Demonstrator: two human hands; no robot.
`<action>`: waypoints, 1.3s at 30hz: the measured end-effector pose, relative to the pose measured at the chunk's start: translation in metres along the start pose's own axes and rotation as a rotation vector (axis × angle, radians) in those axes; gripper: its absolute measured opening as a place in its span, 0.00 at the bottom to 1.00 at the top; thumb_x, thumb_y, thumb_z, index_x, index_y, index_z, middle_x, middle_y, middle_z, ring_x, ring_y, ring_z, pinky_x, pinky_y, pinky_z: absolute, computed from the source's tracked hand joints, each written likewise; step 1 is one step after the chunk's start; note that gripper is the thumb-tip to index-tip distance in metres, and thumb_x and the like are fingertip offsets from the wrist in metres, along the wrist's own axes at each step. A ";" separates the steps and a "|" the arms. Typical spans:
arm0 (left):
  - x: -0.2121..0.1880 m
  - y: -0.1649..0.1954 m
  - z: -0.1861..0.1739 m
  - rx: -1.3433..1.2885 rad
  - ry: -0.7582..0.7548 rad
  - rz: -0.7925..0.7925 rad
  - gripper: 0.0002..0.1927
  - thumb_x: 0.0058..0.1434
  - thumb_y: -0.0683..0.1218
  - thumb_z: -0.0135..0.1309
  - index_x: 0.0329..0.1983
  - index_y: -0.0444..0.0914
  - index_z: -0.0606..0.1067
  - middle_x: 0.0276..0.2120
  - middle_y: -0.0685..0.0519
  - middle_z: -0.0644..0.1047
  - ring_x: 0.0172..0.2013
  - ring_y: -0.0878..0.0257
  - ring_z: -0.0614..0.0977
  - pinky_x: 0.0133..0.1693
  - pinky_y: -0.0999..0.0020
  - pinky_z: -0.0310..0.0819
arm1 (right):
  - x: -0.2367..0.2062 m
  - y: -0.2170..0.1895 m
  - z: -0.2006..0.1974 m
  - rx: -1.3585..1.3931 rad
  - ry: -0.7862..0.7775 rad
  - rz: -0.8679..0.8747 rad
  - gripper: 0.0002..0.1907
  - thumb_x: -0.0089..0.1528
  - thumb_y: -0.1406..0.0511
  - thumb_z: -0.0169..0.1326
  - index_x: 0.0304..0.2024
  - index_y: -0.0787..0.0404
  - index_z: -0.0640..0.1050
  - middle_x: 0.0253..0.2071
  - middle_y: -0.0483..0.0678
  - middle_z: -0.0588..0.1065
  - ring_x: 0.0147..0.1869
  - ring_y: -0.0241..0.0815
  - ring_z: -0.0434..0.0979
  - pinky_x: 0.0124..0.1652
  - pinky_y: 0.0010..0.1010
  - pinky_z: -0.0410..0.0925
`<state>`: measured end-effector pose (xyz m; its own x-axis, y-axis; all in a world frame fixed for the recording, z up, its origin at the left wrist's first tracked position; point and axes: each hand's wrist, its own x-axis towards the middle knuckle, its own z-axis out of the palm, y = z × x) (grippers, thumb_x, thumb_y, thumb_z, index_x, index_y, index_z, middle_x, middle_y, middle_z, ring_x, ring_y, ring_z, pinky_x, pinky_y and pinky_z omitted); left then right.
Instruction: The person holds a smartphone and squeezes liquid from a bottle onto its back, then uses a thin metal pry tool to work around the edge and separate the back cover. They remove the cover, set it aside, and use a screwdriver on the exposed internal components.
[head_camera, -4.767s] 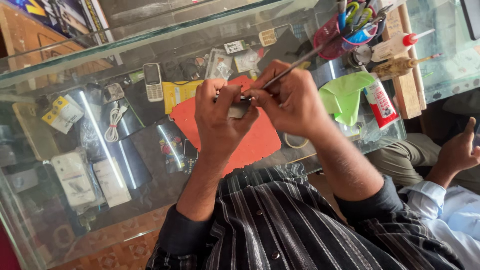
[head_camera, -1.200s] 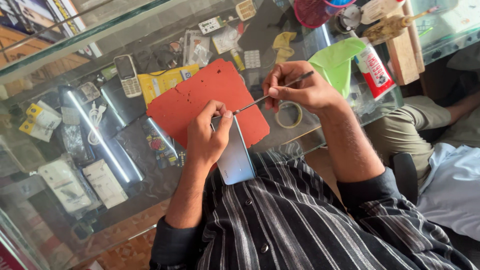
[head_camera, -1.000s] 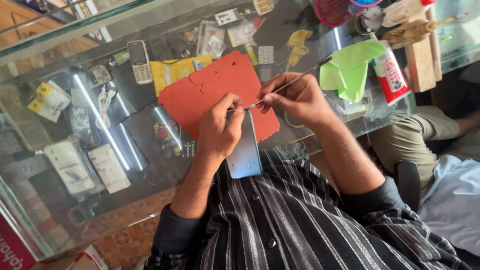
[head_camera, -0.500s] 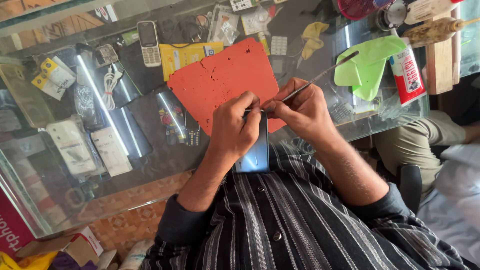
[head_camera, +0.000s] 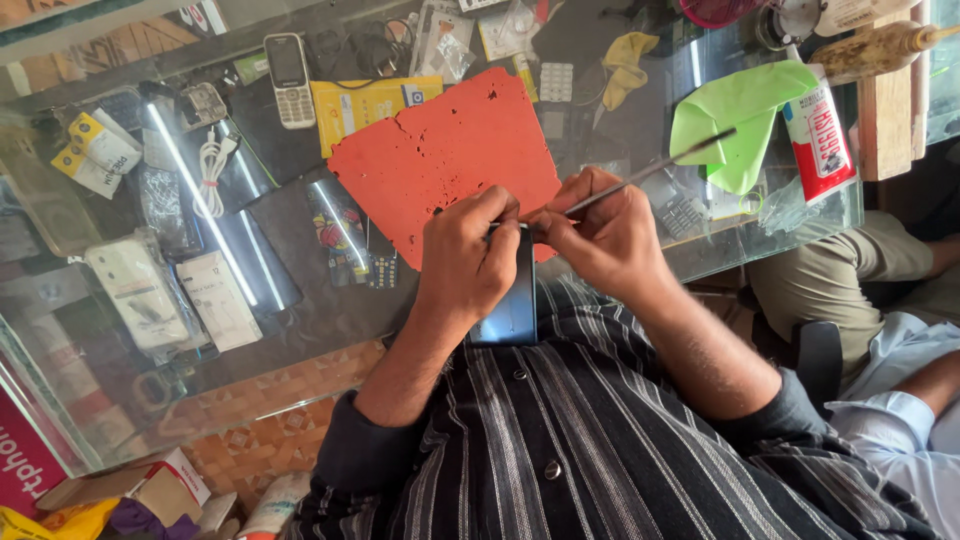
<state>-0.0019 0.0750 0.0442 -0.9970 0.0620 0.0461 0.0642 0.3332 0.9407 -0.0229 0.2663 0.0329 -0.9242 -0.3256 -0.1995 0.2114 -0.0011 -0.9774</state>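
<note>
My left hand (head_camera: 468, 262) grips a dark blue smartphone (head_camera: 510, 310), held upright against my striped shirt at the near edge of a glass counter (head_camera: 330, 330). My right hand (head_camera: 608, 232) pinches a thin metal pry tool (head_camera: 655, 168) whose near tip meets the phone's top edge between my two thumbs; its far end points up and right. A torn red rubber mat (head_camera: 450, 160) lies on the glass just beyond both hands.
A green cloth (head_camera: 735, 115) and a red-and-white tube (head_camera: 822, 135) lie at the right of the counter. A small keypad phone (head_camera: 288, 65), a yellow packet (head_camera: 365, 100) and phone accessories show under the glass. Another person's leg (head_camera: 840, 275) is seated at the right.
The view has shifted, so the counter sits higher in the frame. My hands have drawn together over the phone's top edge, and the tool's tip now touches it.
</note>
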 end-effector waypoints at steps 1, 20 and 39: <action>0.000 0.000 0.000 -0.004 -0.001 -0.002 0.04 0.62 0.41 0.47 0.32 0.34 0.69 0.25 0.45 0.73 0.28 0.48 0.78 0.31 0.56 0.70 | 0.000 0.000 0.001 0.024 0.014 0.039 0.07 0.66 0.73 0.58 0.40 0.70 0.72 0.40 0.56 0.80 0.45 0.39 0.83 0.45 0.29 0.78; -0.001 0.005 0.008 0.078 0.051 0.016 0.13 0.65 0.47 0.58 0.29 0.37 0.69 0.23 0.51 0.74 0.26 0.56 0.79 0.28 0.61 0.70 | -0.010 0.013 0.002 0.313 0.109 0.185 0.04 0.67 0.74 0.56 0.37 0.69 0.73 0.40 0.57 0.81 0.44 0.41 0.84 0.47 0.35 0.80; -0.010 -0.014 -0.005 -0.055 0.029 -0.042 0.13 0.64 0.43 0.62 0.31 0.35 0.70 0.25 0.55 0.74 0.27 0.67 0.78 0.32 0.71 0.73 | -0.018 0.020 0.015 0.329 0.113 0.106 0.04 0.66 0.75 0.54 0.39 0.69 0.72 0.41 0.55 0.79 0.47 0.44 0.85 0.47 0.38 0.81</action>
<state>0.0068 0.0646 0.0322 -0.9997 0.0213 0.0152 0.0206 0.2831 0.9589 0.0023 0.2580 0.0180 -0.9169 -0.2337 -0.3234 0.3823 -0.2825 -0.8798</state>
